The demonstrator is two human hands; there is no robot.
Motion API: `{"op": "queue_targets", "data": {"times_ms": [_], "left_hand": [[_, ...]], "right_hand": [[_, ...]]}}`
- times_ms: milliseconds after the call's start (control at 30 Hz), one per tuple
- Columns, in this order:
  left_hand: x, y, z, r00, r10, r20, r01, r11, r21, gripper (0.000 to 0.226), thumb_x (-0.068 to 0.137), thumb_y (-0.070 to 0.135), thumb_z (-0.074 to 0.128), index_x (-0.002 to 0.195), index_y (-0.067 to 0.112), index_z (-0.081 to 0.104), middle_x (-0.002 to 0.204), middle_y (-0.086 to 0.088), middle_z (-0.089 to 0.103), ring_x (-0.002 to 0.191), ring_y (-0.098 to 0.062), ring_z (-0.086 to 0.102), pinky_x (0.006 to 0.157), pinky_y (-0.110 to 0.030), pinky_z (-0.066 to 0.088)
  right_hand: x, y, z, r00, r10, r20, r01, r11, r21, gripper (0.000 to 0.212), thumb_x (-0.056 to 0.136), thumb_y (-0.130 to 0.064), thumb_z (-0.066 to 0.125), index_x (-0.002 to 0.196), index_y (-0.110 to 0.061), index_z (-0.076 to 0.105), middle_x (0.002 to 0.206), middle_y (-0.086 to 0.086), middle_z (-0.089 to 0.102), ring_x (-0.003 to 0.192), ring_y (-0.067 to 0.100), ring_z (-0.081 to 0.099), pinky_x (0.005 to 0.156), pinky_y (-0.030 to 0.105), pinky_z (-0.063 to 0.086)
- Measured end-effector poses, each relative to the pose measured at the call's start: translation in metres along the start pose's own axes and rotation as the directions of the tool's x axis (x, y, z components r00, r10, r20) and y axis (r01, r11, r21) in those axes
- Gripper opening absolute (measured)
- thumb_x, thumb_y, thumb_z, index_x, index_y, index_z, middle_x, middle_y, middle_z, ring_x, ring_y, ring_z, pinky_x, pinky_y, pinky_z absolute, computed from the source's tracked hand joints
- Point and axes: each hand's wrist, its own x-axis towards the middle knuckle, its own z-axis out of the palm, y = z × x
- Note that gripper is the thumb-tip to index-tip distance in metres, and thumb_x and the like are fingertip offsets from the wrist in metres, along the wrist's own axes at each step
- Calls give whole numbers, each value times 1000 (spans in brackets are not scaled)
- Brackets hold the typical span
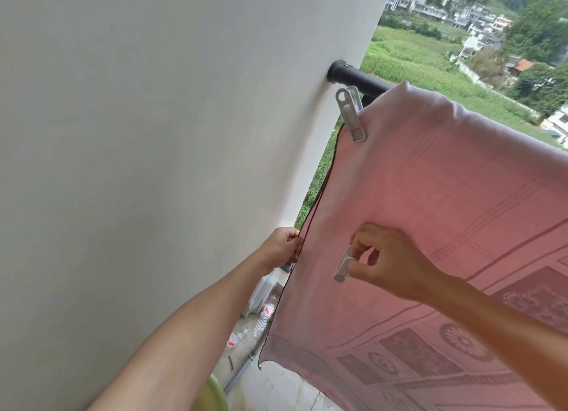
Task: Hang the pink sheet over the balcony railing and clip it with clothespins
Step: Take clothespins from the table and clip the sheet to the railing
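Observation:
The pink sheet [430, 195], woven with a faint grid and flower pattern, hangs over the black railing [353, 77] that ends at the white wall. A white clothespin [353, 115] clips the sheet's top left corner to the rail. My left hand [281, 246] pinches the sheet's dark-stitched left edge about halfway down. In front of the sheet, my right hand [384, 260] holds a second white clothespin [342, 264] between thumb and fingers, its tip pointing down and left.
A white wall [153, 134] fills the left side, close to my left arm. White bags and containers [261, 300] lie on the floor below the sheet's edge. A green rim [215, 395] shows at the bottom. Fields and houses lie beyond the railing.

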Motion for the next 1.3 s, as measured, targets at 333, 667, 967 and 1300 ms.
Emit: {"op": "queue_targets", "data": {"times_ms": [333,667,967,1300], "left_hand": [[-15,-54,4,1000,-15,2,15,1000,-24,35,61,-7,57,86,11,72,84,-8,71,76,-17,64,71,-30,53],[-5,-77,2,956,-39,-292,18,997,-72,24,73,36,74,77,13,70,72,-5,66,69,-17,60,68,-36,55],[3,-94,22,961,-26,-275,11,998,-55,8,64,9,61,67,14,56,64,3,54,61,-11,48,58,-29,44],[9,-136,12,968,-58,-244,12,983,-185,15,68,28,74,63,17,65,56,-1,55,52,-13,47,53,-24,40]], "right_hand": [[17,-13,6,995,-65,73,66,998,-10,13,75,-24,72,67,-26,62,84,-9,62,78,7,61,61,25,52],[47,-27,21,980,-139,144,156,980,-121,52,73,-18,75,124,-19,63,104,-9,62,95,5,60,77,17,50],[100,-41,49,964,-142,224,203,939,-279,34,84,-24,67,117,-21,67,105,-2,66,97,14,61,87,32,49],[138,-18,110,924,35,381,205,796,-570,25,85,-25,70,105,-11,69,103,8,71,93,27,65,74,32,50]]}}
